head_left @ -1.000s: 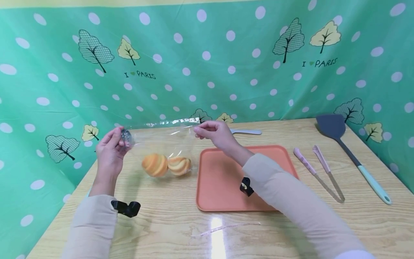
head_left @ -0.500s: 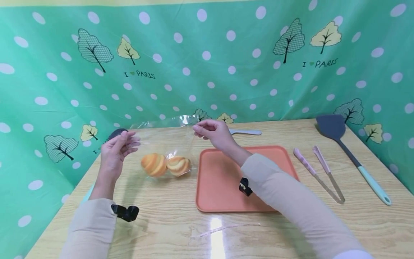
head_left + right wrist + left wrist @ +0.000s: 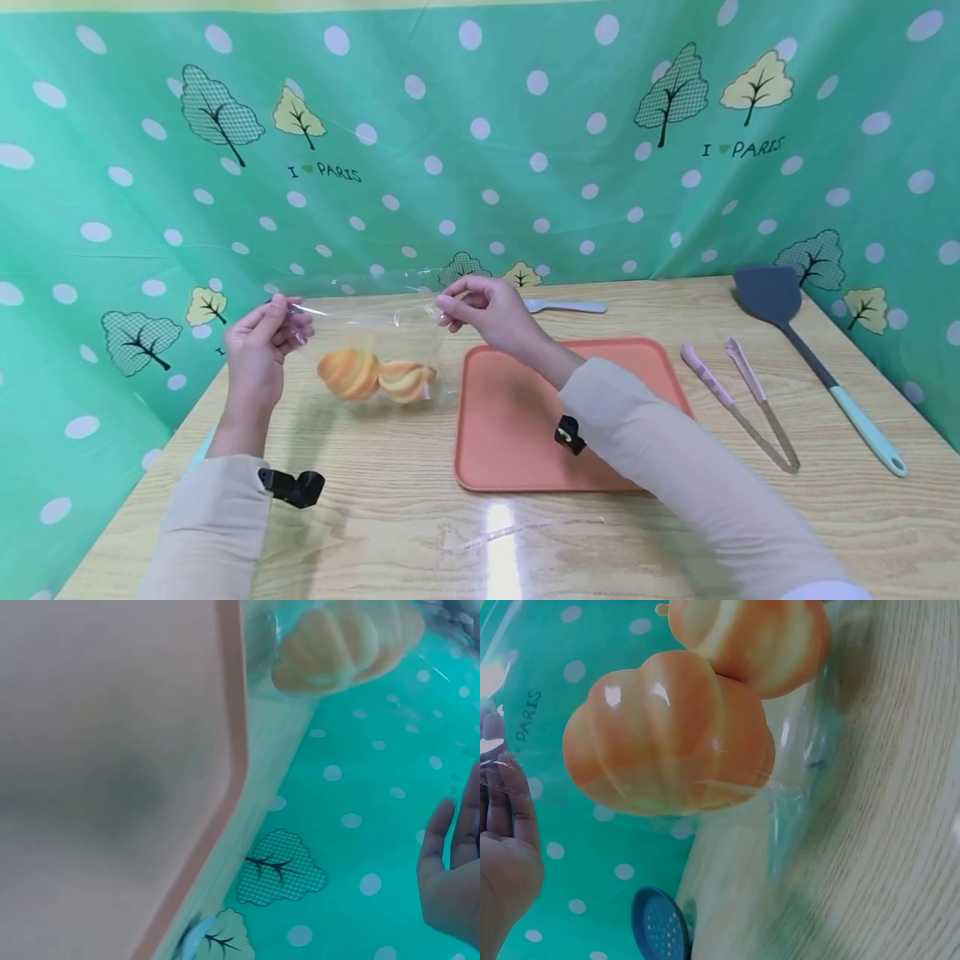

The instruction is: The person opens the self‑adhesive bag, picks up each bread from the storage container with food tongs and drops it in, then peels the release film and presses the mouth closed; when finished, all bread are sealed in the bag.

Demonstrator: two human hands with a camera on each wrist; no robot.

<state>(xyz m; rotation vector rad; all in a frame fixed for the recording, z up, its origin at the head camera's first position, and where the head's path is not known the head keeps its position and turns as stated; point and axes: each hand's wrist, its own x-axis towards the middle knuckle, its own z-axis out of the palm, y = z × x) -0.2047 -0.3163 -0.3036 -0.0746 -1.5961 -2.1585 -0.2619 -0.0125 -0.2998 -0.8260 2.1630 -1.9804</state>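
A clear plastic bag (image 3: pixel 375 321) hangs stretched between both hands, its top edge facing the back curtain. Two ridged, golden bread rolls lie side by side at its bottom: the left roll (image 3: pixel 348 373) and the paler right roll (image 3: pixel 407 381). My left hand (image 3: pixel 258 346) pinches the bag's upper left corner between thumb and fingers. At the upper right corner, my right hand (image 3: pixel 498 315) holds the film between thumb and forefinger. The left wrist view shows a bread roll (image 3: pixel 667 739) close up through the film.
An orange tray (image 3: pixel 510 450) lies under my right forearm. Right of it are pink-handled tongs (image 3: pixel 742 400) and a dark spatula (image 3: pixel 768 292). A pale utensil handle (image 3: pixel 573 307) lies behind the tray, a thin clear strip (image 3: pixel 532 525) in front. A dark slotted utensil (image 3: pixel 660 926) stands at the left.
My left hand's fingers spread half a second ago and now pinch the bag's corner again. The bag and bread rolls have shifted slightly up and left, with my right hand moving a little left.
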